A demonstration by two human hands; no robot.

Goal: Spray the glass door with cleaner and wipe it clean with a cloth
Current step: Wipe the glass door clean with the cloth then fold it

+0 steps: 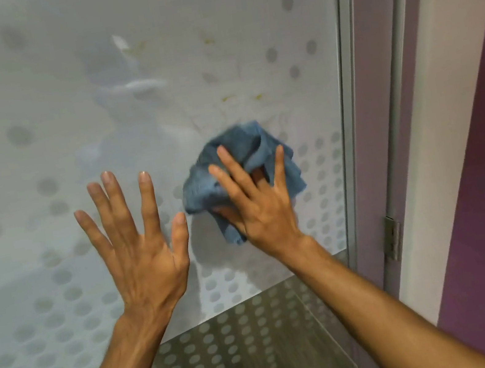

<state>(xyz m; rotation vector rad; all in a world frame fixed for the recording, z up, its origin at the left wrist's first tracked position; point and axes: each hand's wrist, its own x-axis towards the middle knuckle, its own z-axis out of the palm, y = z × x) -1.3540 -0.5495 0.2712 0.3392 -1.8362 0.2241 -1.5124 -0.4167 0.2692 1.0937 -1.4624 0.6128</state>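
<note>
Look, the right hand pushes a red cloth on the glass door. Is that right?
Not quite: the head view shows the cloth is blue, not red. The right hand does push it on the glass door.

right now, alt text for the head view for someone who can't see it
The right hand presses a crumpled blue cloth against a frosted, dot-patterned glass door, below yellowish smears. The left hand is spread open beside it.
</note>
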